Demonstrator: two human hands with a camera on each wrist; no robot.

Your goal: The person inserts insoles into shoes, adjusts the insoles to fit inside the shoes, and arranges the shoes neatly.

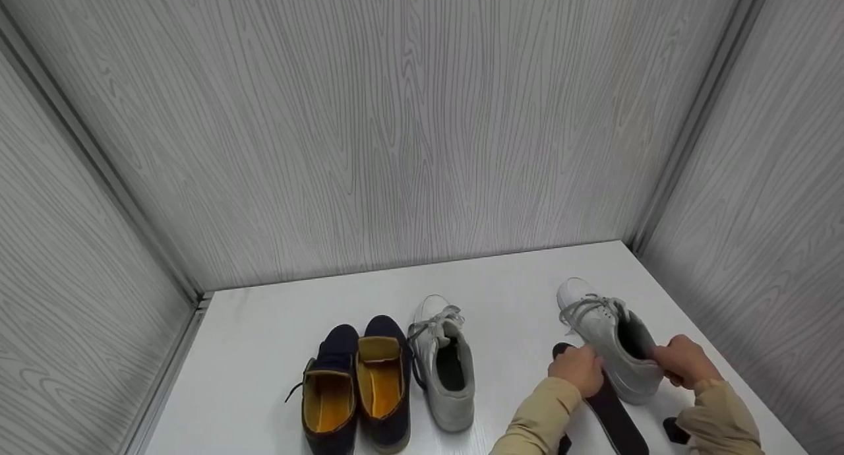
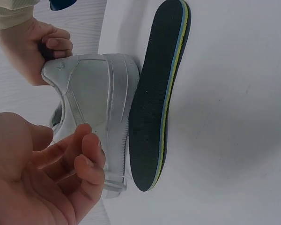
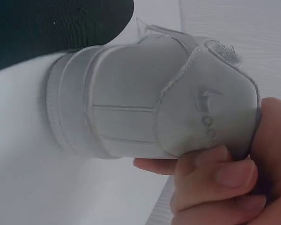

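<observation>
A white lace-up sneaker (image 1: 606,339) stands at the right of the white table. My right hand (image 1: 686,361) grips its heel collar, thumb at the opening and fingers on the outside, as the right wrist view shows close up. My left hand (image 2: 51,168) is beside the sneaker's side, fingers loosely bent with nothing gripped; whether the fingertips touch the shoe I cannot tell. A black insole (image 2: 152,93) with a blue and yellow edge lies flat alongside the sneaker's sole. In the head view, the left hand partly covers this insole (image 1: 620,419).
A second white sneaker (image 1: 455,405) stands near the table's middle. To its left are two dark blue shoes (image 1: 333,349) with yellow-orange linings, side by side. Grey wood-grain panels (image 1: 409,125) enclose the table (image 1: 514,290) at the back and sides.
</observation>
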